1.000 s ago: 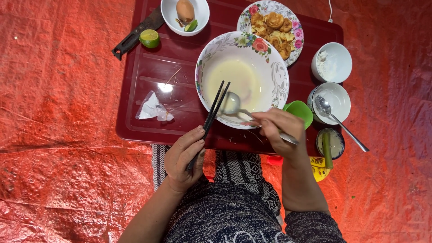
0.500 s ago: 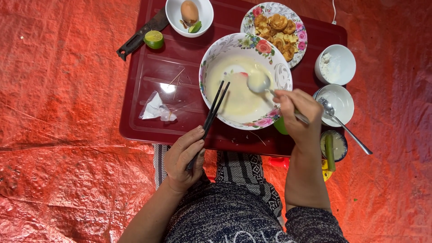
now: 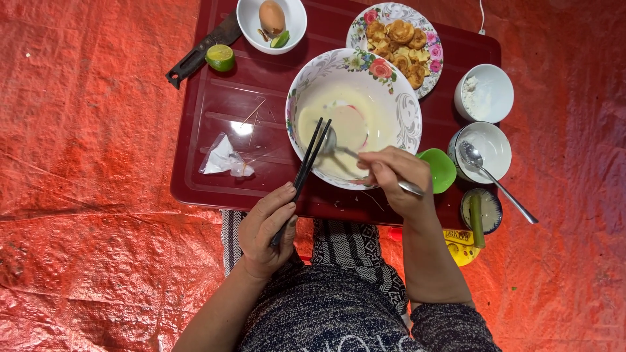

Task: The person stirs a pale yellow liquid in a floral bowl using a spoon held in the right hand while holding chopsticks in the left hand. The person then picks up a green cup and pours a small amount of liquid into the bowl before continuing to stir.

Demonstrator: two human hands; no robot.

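Note:
A large floral bowl (image 3: 404, 107) of pale creamy liquid sits on a dark red tray table (image 3: 222, 111). My right hand (image 3: 394, 179) grips a metal spoon (image 3: 332, 145), its bowl dipped in the liquid near the bowl's near side. My left hand (image 3: 267, 225) holds a pair of black chopsticks (image 3: 312, 153) at the table's near edge, their tips resting over the bowl's rim next to the spoon.
A floral plate of fried pieces (image 3: 398, 39), a small bowl with an egg and lime wedge (image 3: 270, 19), a knife (image 3: 199, 55), half a lime (image 3: 220, 57), a crumpled plastic wrapper (image 3: 225, 161), white bowls (image 3: 484, 94), a second spoon (image 3: 495, 182) and a green cup (image 3: 440, 171) stand around. Red tarp (image 3: 85, 143) covers the ground.
My right hand swept the spoon from the bowl's near side up to its far right, then back down to the near middle. The left hand and chopsticks stayed put.

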